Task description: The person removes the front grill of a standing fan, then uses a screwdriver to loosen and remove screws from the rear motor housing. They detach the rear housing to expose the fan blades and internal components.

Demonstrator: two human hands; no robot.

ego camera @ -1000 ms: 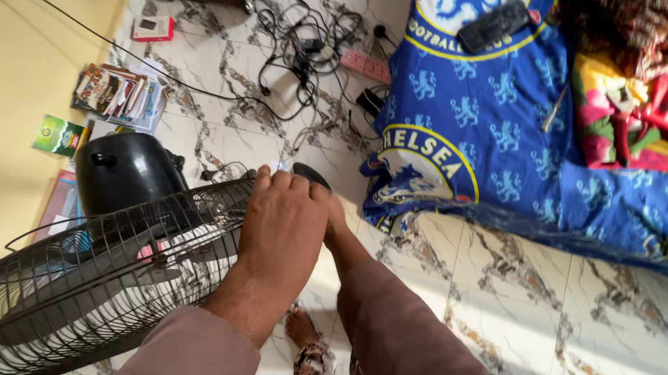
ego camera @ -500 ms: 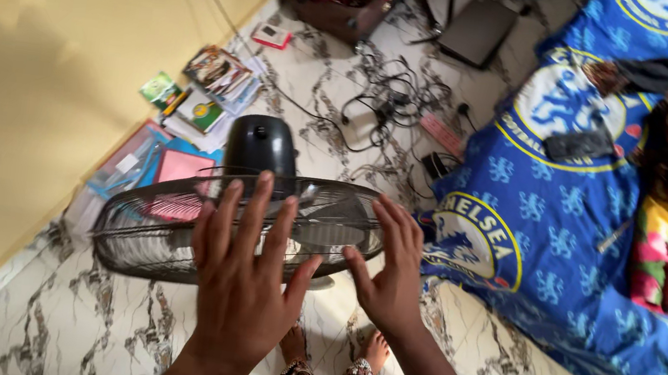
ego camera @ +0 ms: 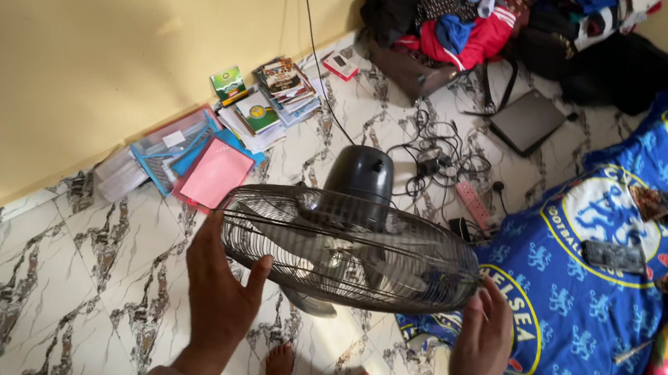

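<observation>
Around: pink folder [ego camera: 216, 174], books [ego camera: 282, 89] by wall, cables [ego camera: 438, 153], blue bedsheet [ego camera: 610, 269] | fan [ego camera: 348, 246]: dark wire cage, over marble floor [ego camera: 21, 286] | left hand [ego camera: 217, 296], right hand [ego camera: 483, 347] spread flat against cage rims

home bedroom | blue bedspread [ego camera: 586, 325] | clothes pile [ego camera: 470, 19] | marble-tile floor [ego camera: 46, 289]

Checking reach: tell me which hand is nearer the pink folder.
Left. The left hand is just below the pink folder; the right hand sits beyond the fan.
</observation>
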